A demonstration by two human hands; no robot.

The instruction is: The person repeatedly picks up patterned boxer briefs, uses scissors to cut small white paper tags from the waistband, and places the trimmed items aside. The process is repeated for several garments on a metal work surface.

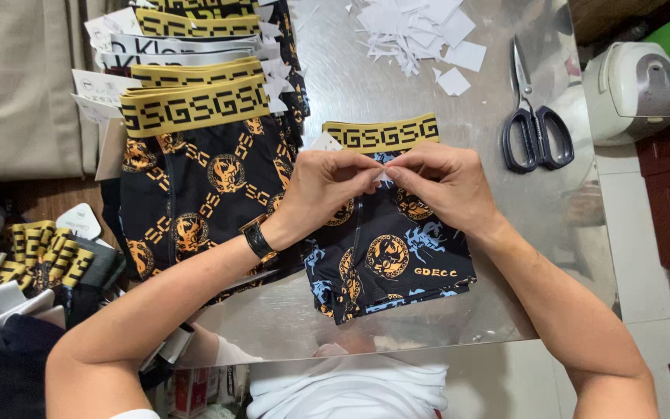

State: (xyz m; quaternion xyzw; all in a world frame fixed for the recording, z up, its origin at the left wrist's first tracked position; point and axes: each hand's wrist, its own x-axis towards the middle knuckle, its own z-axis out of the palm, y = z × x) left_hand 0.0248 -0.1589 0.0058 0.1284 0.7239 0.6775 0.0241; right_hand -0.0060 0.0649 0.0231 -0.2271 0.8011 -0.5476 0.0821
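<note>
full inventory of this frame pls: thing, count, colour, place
folded shorts: one, black with gold and blue print, gold waistband, table centre, under both hands
paper tag: one, white, pinched between both hands' fingertips
stack of shorts: count unclear, black and gold, table left
scissors: one, black handles, table right
paper scraps: many, white, table top
metal table: one, silver
appliance: one, white and grey, far right
rolled waistbands: several, yellow and black, far left
wristband: one, black, left wrist
left hand: on tag
right hand: on tag
</note>
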